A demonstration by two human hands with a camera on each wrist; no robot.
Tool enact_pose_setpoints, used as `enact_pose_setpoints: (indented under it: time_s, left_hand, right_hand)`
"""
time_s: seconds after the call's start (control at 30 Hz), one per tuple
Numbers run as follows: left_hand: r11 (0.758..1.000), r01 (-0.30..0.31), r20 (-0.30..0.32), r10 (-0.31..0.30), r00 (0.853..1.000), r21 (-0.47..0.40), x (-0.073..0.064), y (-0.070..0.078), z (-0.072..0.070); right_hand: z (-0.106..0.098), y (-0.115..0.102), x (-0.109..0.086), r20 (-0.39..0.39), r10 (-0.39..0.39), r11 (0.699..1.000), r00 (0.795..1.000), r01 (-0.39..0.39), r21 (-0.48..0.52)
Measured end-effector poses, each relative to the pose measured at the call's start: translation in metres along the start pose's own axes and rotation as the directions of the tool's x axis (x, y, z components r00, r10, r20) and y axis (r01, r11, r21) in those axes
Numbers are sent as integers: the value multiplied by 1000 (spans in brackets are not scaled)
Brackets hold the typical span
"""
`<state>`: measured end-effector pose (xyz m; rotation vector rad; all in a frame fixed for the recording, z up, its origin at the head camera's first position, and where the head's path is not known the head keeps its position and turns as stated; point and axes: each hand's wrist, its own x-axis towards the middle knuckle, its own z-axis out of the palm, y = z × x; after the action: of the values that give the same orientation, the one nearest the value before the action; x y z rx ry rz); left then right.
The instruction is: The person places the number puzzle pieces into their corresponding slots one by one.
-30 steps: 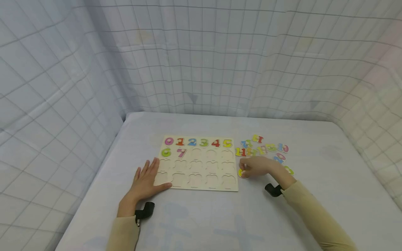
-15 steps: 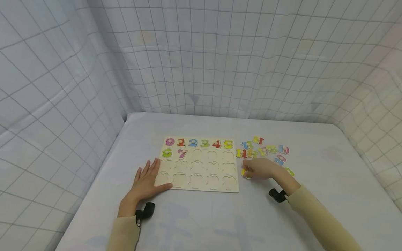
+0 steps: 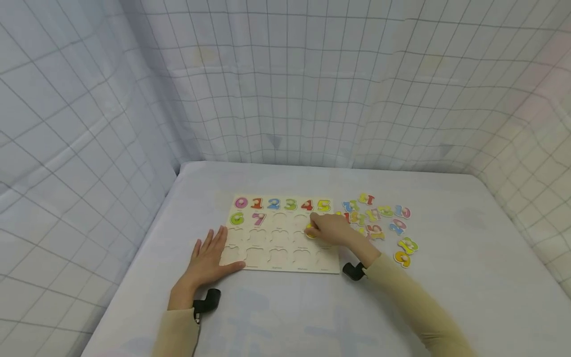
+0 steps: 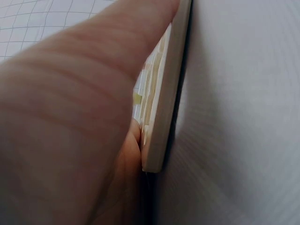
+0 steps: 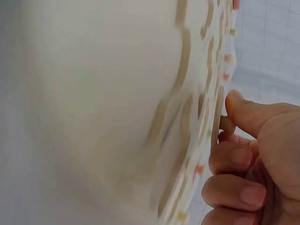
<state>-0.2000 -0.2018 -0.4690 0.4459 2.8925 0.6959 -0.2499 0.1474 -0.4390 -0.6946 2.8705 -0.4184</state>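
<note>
A wooden number puzzle board (image 3: 285, 270) lies on the table, with 0 to 5 in the top row and the green 6 (image 3: 237, 218) and purple 7 (image 3: 258, 219) in the second. My left hand (image 3: 207, 263) rests with spread fingers at the board's left edge, thumb across the front corner; its thumb side (image 4: 70, 79) fills much of the left wrist view. My right hand (image 3: 333, 229) pinches the small knob (image 5: 228, 124) of a yellow puzzle piece (image 3: 311, 231) over the board's second row. Its other fingers are curled. The hand hides most of that piece.
Several loose number pieces, including a red-and-yellow one (image 3: 367, 199), lie scattered right of the board. A green piece (image 3: 408, 245) and a yellow one (image 3: 402, 259) lie nearer the front right. White grid-patterned cloth (image 3: 285, 89) surrounds the table at back and sides.
My right hand has moved left from beside the board to over its second row, carrying the yellow puzzle piece. Loose pieces formerly behind that arm now show. My left hand stays in place.
</note>
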Motion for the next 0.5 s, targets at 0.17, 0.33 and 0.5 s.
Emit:
enact_pose_setpoints:
  time_s: [0.17, 0.33, 0.5]
  left_hand:
    - [1000, -1, -1, 1, 1000, -3, 0, 1, 1]
    - [1000, 4, 3, -4, 1000, -5, -1, 2, 1]
    - [1000, 9, -2, -9, 1000, 0, -2, 1, 0]
  right_hand:
    - [10, -24, 32, -11, 31, 999, 999, -32, -17]
    - [14, -40, 57, 12, 62, 998, 998, -63, 21]
    - [16, -47, 73, 9, 51, 998, 999, -52, 23]
